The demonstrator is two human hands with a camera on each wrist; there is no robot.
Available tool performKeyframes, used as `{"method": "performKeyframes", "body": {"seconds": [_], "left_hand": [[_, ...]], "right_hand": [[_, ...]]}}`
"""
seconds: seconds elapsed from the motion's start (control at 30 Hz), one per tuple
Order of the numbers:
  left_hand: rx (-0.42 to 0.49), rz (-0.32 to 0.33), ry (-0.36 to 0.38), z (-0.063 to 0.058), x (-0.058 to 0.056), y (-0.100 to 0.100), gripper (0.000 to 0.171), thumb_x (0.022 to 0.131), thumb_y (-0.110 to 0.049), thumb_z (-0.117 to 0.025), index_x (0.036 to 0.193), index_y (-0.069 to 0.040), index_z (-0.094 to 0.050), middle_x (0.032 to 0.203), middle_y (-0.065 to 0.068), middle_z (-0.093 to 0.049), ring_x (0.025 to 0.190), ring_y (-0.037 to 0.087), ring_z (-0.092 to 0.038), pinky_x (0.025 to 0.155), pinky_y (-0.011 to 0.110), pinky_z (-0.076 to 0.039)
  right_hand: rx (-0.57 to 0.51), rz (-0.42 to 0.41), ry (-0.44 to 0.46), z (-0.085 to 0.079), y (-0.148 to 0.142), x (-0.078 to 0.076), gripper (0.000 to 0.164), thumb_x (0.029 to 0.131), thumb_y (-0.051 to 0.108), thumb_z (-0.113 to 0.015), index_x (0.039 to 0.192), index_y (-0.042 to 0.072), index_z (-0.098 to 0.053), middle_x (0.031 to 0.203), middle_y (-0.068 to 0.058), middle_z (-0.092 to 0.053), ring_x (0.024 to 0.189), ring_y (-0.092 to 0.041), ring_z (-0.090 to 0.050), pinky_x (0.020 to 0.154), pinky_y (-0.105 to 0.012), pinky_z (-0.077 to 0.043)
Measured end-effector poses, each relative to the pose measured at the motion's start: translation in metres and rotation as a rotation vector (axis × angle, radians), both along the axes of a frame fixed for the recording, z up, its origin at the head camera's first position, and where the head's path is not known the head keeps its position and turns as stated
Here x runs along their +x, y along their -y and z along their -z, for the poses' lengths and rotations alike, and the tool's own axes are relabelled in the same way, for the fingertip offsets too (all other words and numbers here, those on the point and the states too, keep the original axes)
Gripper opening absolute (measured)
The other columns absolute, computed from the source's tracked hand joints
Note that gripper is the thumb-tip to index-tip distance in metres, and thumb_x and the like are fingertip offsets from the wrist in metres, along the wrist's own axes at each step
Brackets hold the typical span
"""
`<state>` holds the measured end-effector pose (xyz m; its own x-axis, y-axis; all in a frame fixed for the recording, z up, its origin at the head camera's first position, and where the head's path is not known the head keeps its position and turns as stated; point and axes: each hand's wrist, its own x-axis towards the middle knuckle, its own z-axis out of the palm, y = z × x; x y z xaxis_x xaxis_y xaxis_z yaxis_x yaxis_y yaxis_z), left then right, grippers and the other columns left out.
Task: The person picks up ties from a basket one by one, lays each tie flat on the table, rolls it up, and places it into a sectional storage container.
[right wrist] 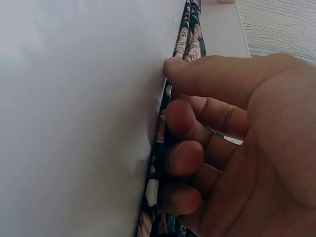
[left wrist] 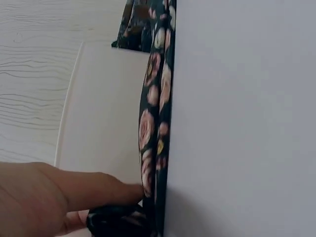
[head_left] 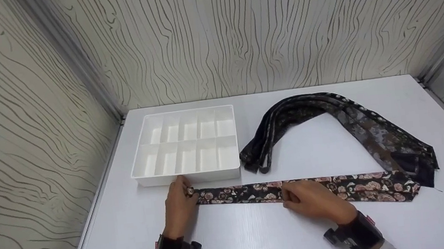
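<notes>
A dark necktie [head_left: 254, 193] with pink and white roses lies stretched lengthwise across the white table. At its left end, my left hand [head_left: 180, 209] grips a small coil [left wrist: 116, 219] of the tie between thumb and fingers, close to the front wall of the white tray. My right hand [head_left: 316, 199] pinches the tie about midway along, its thumb on the near edge and the other fingers curled [right wrist: 182, 158] against the fabric. To the right of that hand, the wider part runs flat to a pointed end [head_left: 406, 193].
A white tray [head_left: 186, 178] split into several compartments stands behind my left hand. Several dark patterned neckties [head_left: 354, 123] lie bunched in an arch at the back right, their ends meeting the floral tie's wide tip. Wood-patterned panels [head_left: 237, 36] enclose the table [head_left: 242, 238].
</notes>
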<state>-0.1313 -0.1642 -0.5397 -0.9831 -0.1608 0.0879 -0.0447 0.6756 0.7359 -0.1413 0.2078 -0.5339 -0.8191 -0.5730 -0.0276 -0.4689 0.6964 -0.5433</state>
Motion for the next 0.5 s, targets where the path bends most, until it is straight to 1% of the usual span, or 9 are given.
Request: {"method": "performKeyframes", "body": {"seconds": [0.07,0.13,0.2,0.23,0.33,0.37,0.4,0.43,0.5], "left_hand": [[0.011,0.046,0.009,0.0,0.001,-0.001,0.029,0.09,-0.007,-0.081,0.109,-0.007,-0.059,0.101,0.009,-0.056,0.087,0.019,-0.053,0.072,0.032,-0.046],[0.03,0.095,0.024,-0.002,0.003,0.001,0.025,0.092,-0.011,-0.08,0.11,-0.007,-0.063,0.107,0.011,-0.055,0.089,0.018,-0.053,0.074,0.03,-0.046],[0.056,0.153,0.043,-0.005,0.004,0.005,0.021,0.093,-0.009,-0.075,0.111,-0.004,-0.067,0.118,0.015,-0.054,0.088,0.017,-0.054,0.074,0.027,-0.046],[0.059,0.186,0.047,-0.006,0.004,0.008,0.021,0.092,-0.005,-0.073,0.113,-0.003,-0.069,0.124,0.016,-0.053,0.087,0.017,-0.054,0.073,0.026,-0.046],[0.044,0.287,0.058,-0.01,0.007,0.016,0.031,0.086,0.005,-0.07,0.117,0.001,-0.072,0.139,0.019,-0.054,0.089,0.018,-0.058,0.074,0.024,-0.049],[0.023,0.311,0.06,-0.011,0.007,0.018,0.033,0.086,0.007,-0.071,0.118,0.0,-0.072,0.14,0.017,-0.056,0.09,0.018,-0.06,0.075,0.024,-0.05],[-0.011,0.331,0.047,-0.012,0.007,0.02,0.034,0.085,0.007,-0.073,0.119,-0.001,-0.073,0.138,0.015,-0.06,0.092,0.019,-0.06,0.077,0.026,-0.051],[-0.039,0.338,0.043,-0.012,0.008,0.021,0.037,0.084,0.006,-0.075,0.12,-0.003,-0.073,0.133,0.012,-0.064,0.094,0.019,-0.06,0.079,0.027,-0.052],[-0.087,0.335,0.035,-0.012,0.009,0.021,0.036,0.085,0.002,-0.079,0.119,-0.008,-0.074,0.12,0.007,-0.07,0.097,0.018,-0.059,0.082,0.031,-0.052]], "right_hand": [[0.0,-0.002,-0.001,0.0,0.0,0.0,0.015,0.093,0.02,-0.078,0.09,0.025,-0.064,0.074,0.016,-0.057,0.065,0.001,-0.048,0.061,-0.023,-0.043],[0.002,-0.004,0.0,-0.001,0.0,-0.001,0.015,0.093,0.019,-0.078,0.09,0.025,-0.064,0.074,0.016,-0.056,0.065,0.001,-0.048,0.061,-0.023,-0.043],[0.01,-0.009,0.005,-0.003,0.001,-0.002,0.015,0.094,0.019,-0.078,0.09,0.025,-0.064,0.074,0.016,-0.056,0.065,0.001,-0.048,0.061,-0.023,-0.043],[0.015,-0.012,0.01,-0.004,0.001,-0.002,0.015,0.094,0.019,-0.078,0.091,0.025,-0.064,0.075,0.016,-0.056,0.065,0.001,-0.048,0.061,-0.023,-0.043],[0.042,-0.023,0.028,-0.008,0.004,-0.004,0.014,0.094,0.021,-0.077,0.091,0.025,-0.065,0.075,0.016,-0.057,0.066,0.0,-0.048,0.062,-0.023,-0.043],[0.05,-0.026,0.038,-0.009,0.006,-0.004,0.013,0.095,0.021,-0.077,0.092,0.025,-0.065,0.075,0.016,-0.057,0.066,0.0,-0.049,0.062,-0.024,-0.043],[0.055,-0.031,0.048,-0.011,0.008,-0.005,0.012,0.095,0.021,-0.077,0.092,0.024,-0.066,0.076,0.015,-0.058,0.066,-0.001,-0.05,0.062,-0.024,-0.044],[0.057,-0.036,0.054,-0.013,0.012,-0.006,0.011,0.095,0.021,-0.077,0.092,0.024,-0.067,0.076,0.015,-0.059,0.066,-0.001,-0.051,0.062,-0.024,-0.045],[0.051,-0.05,0.059,-0.016,0.021,-0.007,0.008,0.095,0.02,-0.076,0.092,0.022,-0.069,0.077,0.014,-0.062,0.067,-0.001,-0.052,0.062,-0.024,-0.046]]}}
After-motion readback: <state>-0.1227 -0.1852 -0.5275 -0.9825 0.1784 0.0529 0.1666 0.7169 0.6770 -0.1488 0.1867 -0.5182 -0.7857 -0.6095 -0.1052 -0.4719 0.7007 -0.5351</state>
